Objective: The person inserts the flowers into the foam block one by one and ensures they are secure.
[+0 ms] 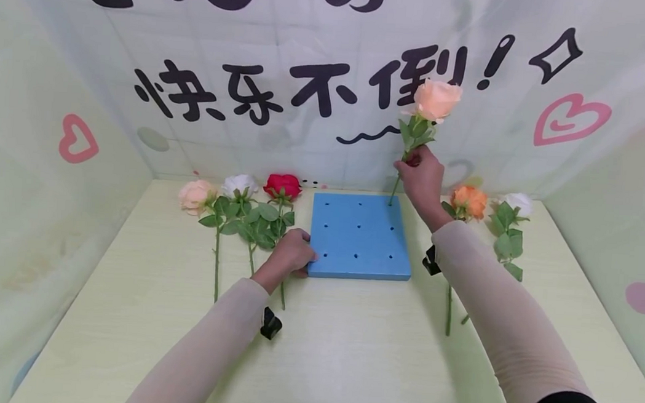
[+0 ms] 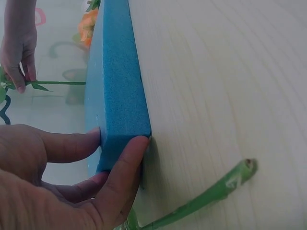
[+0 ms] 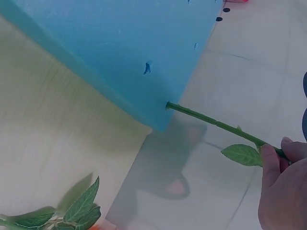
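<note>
A blue foam board with rows of small holes lies on the table. My left hand grips its front left corner, thumb on the top face and fingers at the side, as the left wrist view shows. My right hand pinches the stem of a peach artificial rose just under its leaves. The rose stands nearly upright over the board's far right corner. In the right wrist view the lower end of the green stem sits in the corner hole; how deep it goes is hidden.
Left of the board lie a peach rose, a white rose and a red rose. On the right lie an orange rose and another white rose. A printed cloth backdrop rises behind the table.
</note>
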The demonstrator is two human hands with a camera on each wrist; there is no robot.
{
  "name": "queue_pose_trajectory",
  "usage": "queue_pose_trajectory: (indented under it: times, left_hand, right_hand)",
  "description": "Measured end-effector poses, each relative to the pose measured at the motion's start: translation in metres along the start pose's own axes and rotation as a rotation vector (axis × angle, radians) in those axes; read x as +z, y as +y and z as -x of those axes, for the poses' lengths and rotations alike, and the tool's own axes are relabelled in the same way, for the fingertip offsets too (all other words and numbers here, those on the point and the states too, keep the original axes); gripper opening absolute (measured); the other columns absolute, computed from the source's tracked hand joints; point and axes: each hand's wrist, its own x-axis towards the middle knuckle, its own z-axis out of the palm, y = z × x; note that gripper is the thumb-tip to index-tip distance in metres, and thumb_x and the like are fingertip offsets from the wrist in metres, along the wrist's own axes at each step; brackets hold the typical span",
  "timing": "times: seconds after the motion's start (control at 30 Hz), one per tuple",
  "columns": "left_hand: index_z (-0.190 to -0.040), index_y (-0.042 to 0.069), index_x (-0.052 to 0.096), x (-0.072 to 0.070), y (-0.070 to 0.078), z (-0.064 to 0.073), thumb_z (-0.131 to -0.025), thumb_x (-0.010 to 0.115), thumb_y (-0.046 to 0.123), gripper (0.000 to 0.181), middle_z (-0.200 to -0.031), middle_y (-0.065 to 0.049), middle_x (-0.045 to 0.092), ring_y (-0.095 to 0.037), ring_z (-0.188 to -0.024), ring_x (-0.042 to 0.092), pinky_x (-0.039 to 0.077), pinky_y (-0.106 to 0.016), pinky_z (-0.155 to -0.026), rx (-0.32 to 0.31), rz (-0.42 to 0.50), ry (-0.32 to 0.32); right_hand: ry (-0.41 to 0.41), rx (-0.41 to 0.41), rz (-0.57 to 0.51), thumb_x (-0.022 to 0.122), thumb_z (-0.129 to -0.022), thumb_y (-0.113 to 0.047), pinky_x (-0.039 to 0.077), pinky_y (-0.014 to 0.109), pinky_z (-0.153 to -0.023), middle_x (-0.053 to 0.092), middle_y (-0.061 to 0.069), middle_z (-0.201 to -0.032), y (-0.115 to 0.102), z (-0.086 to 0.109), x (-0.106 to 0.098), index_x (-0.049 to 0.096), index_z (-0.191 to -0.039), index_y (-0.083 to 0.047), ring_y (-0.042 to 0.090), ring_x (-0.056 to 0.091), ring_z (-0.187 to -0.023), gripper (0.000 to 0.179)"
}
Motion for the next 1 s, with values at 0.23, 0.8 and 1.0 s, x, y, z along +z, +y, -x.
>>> queue_pose_trajectory:
  times: [0.23, 0.8, 1.0]
  left_hand:
    - [-0.138, 0.0, 0.046, -0.001, 0.003, 0.002, -0.09, 0.063, 0.003, 0.051, -0.136, -0.02, 0.05, -0.023, -0.072, 0.061, 0.059, -0.034, -0.056, 0.0, 0.002, 0.0]
    - [-0.139, 0.0, 0.047, 0.0, 0.002, 0.001, -0.09, 0.064, 0.002, 0.052, -0.133, -0.022, 0.052, -0.02, -0.06, 0.057, 0.058, -0.032, -0.053, 0.002, -0.017, 0.005]
    - [-0.139, 0.0, 0.046, -0.001, 0.001, 0.002, -0.09, 0.063, 0.002, 0.052, -0.135, -0.022, 0.051, -0.022, -0.063, 0.058, 0.059, -0.033, -0.054, 0.002, -0.006, 0.001]
  right_hand:
    - [-0.022, -0.011, 0.043, 0.068, -0.09, -0.015, 0.048, 0.035, -0.069, 0.061, 0.014, -0.097, -0.003, -0.001, -0.001, 0.053, -0.101, -0.003, 0.027, 0.056, -0.085, 0.023]
    - [0.004, 0.073, 0.017, 0.071, -0.088, -0.023, 0.048, 0.031, -0.068, 0.062, 0.011, -0.096, 0.009, 0.002, -0.009, 0.058, -0.099, -0.004, 0.023, 0.056, -0.084, 0.026]
    - [-0.074, 0.117, -0.022, 0.072, -0.088, -0.025, 0.053, 0.028, -0.072, 0.064, 0.011, -0.105, 0.006, 0.004, -0.021, 0.062, -0.112, -0.003, 0.017, 0.063, -0.08, 0.034]
